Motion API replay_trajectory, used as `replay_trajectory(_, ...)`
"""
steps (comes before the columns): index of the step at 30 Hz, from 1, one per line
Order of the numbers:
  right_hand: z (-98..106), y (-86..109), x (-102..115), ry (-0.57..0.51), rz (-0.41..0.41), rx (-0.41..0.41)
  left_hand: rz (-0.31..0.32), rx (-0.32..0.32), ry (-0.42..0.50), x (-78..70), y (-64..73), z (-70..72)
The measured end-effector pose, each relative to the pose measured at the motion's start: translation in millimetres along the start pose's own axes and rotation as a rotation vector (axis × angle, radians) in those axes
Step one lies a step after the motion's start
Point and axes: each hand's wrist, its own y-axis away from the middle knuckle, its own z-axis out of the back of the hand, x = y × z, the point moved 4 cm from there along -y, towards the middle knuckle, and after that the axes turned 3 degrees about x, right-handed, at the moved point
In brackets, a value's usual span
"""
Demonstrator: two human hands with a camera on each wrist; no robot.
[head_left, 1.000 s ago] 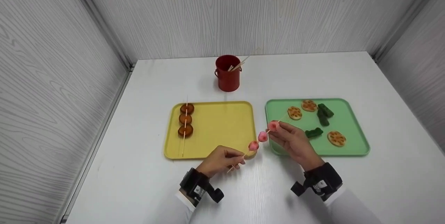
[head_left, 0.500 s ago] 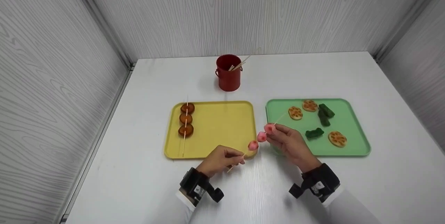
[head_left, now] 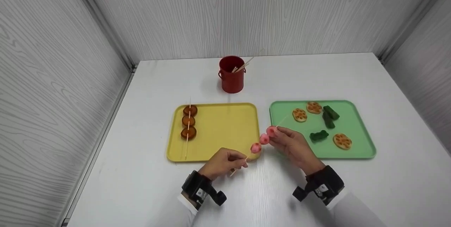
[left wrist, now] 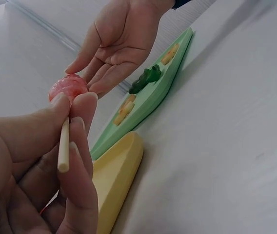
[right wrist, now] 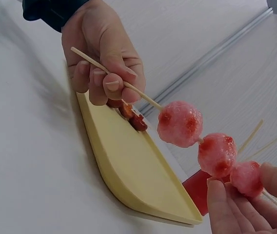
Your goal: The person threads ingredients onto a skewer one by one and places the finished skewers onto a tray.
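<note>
Three pink balls with red spots are threaded on a wooden skewer (right wrist: 147, 98), held slanting above the gap between the trays. My left hand (head_left: 222, 163) pinches the skewer's lower end between thumb and fingers; the blunt tip sticks out past them in the left wrist view. At the upper end my right hand (head_left: 295, 147) grips the topmost pink ball (right wrist: 247, 178) between thumb and fingers. The middle pink ball (right wrist: 217, 154) sits close beside it, and the lowest pink ball (right wrist: 180, 124) is nearest my left hand. The skewer's pointed end shows beyond my right hand.
A yellow tray (head_left: 225, 124) on the left bears a skewer of three brown round slices (head_left: 188, 121). On the right, a green tray (head_left: 363, 149) holds lotus root slices (head_left: 342, 141) and green pieces (head_left: 319, 135). Behind stands a red bucket (head_left: 232, 82) with skewers.
My right hand has moved slightly down and left along the skewer, bringing the top pink ball closer to the middle one. The left hand has barely moved.
</note>
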Motion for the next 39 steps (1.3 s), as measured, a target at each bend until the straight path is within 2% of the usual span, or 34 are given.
replay_trajectory(4, -0.6, 0.0, 3.2, 0.065, 0.010, -0.047, -0.015, -0.012, 0.015, -1.9, -1.0, 1.8)
replay_trajectory(8, 0.7, 1.2, 3.2, 0.154, 0.014, -0.061, -0.019, -0.048, 0.025, -4.6, 0.3, 11.5)
replay_trajectory(13, 3.3, 1.9, 0.4, 0.231, 0.024, -0.038, -0.024, -0.131, 0.051, -8.2, 3.5, 37.8)
replay_trajectory(17, 4.7, 2.1, -1.3, 0.242, 0.034, -0.032, -0.027, -0.212, 0.070, -6.2, 6.3, 60.7)
replay_trajectory(20, 4.9, 2.4, -1.9, 0.236, 0.036, -0.029, -0.043, -0.265, 0.041, -3.3, 7.6, 74.2)
replay_trajectory(22, 5.3, 2.9, -2.0, 0.241, 0.033, -0.027, -0.040, -0.302, 0.010, -7.0, 10.2, 78.6)
replay_trajectory(24, 5.8, 2.8, -2.3, 0.250, 0.033, -0.024, -0.039, -0.344, -0.027, -3.4, 8.4, 83.6)
replay_trajectory(27, 7.5, 4.2, -2.0, 0.257, 0.033, -0.031, -0.025, -0.405, -0.074, 3.3, 5.3, 87.5)
replay_trajectory(29, 8.6, 4.6, -1.4, 0.280, 0.040, -0.026, -0.019, -0.446, -0.090, 13.3, 1.9, 92.1)
replay_trajectory(34, 12.3, 4.5, 1.5, 0.343, 0.061, -0.027, -0.006, -0.538, -0.150, 16.5, 4.7, 97.6)
replay_trajectory(39, 15.9, 4.5, 3.9, 0.358, 0.080, -0.064, 0.030, -0.596, -0.225, 18.8, 6.4, 100.6)
